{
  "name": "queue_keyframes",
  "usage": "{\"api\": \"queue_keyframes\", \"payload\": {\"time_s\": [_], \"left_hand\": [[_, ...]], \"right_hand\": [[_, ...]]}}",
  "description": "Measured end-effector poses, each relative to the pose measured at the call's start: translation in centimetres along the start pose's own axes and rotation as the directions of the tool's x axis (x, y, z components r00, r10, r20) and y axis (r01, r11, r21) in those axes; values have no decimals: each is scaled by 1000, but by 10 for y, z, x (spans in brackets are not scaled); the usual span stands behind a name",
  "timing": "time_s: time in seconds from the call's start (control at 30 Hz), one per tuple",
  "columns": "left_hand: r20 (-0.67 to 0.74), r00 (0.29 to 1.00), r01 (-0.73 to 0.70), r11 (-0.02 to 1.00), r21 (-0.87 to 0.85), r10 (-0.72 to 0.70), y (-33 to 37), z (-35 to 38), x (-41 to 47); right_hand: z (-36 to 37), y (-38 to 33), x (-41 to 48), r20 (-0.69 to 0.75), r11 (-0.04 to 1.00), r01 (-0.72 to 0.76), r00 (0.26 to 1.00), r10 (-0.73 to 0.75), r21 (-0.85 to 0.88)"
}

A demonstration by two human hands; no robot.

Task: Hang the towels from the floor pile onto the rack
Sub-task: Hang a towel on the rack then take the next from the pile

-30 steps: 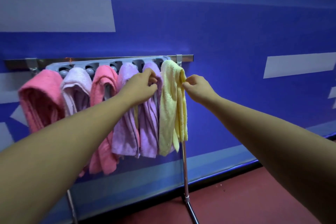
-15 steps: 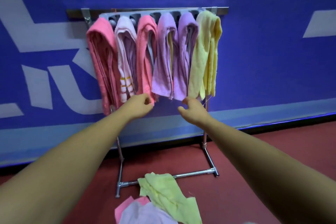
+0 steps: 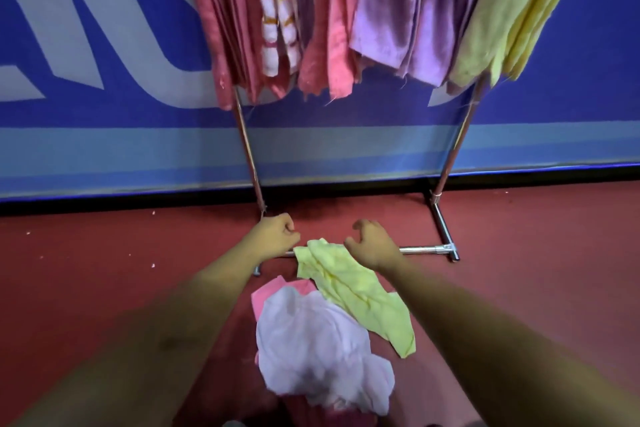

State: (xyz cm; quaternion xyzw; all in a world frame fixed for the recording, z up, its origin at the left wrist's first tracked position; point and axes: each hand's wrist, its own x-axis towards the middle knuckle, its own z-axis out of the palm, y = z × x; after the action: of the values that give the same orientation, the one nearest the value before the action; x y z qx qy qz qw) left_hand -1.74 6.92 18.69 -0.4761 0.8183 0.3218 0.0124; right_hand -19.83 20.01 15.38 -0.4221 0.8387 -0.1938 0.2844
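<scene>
Both hands have dropped from the hems of the hung towels to floor level, and the view has tilted down so the rack's top is out of frame. Head view: rack (image 3: 248, 152) stands against the blue wall (image 3: 104, 114), its two chrome legs running down to a front base bar (image 3: 420, 249) on the red floor (image 3: 536, 288). Six towels hang between the legs, left to right: pink towel (image 3: 214, 17), white striped towel (image 3: 277, 21), coral towel (image 3: 332, 35), two lilac towels (image 3: 384, 17), yellow towel (image 3: 502, 17). The floor pile sits just in front of the base bar: yellow-green towel (image 3: 353, 288) on top, its far end lying over the bar; white towel (image 3: 311, 340) nearer the camera; a pink cloth (image 3: 268, 293) showing at the left under both. Left hand (image 3: 277, 236) is at the bar's left part, fingers curled into a fist beside the yellow-green towel's far corner; cannot tell if it pinches the cloth. Right hand (image 3: 372, 243) is over the same towel's far edge, fingers loosely hooked and spread, gripping nothing.
</scene>
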Motion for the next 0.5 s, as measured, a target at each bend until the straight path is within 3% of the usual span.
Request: {"api": "queue_keyframes", "payload": {"time_s": [0.23, 0.5], "left_hand": [[132, 986, 93, 995, 42, -97, -82, 91, 46], [213, 950, 195, 968, 160, -227, -165, 162, 83]], "right_hand": [[98, 40, 29, 197, 998, -66, 978, 67, -8], [193, 61, 67, 350, 1000, -31, 936, 28, 2]]}}
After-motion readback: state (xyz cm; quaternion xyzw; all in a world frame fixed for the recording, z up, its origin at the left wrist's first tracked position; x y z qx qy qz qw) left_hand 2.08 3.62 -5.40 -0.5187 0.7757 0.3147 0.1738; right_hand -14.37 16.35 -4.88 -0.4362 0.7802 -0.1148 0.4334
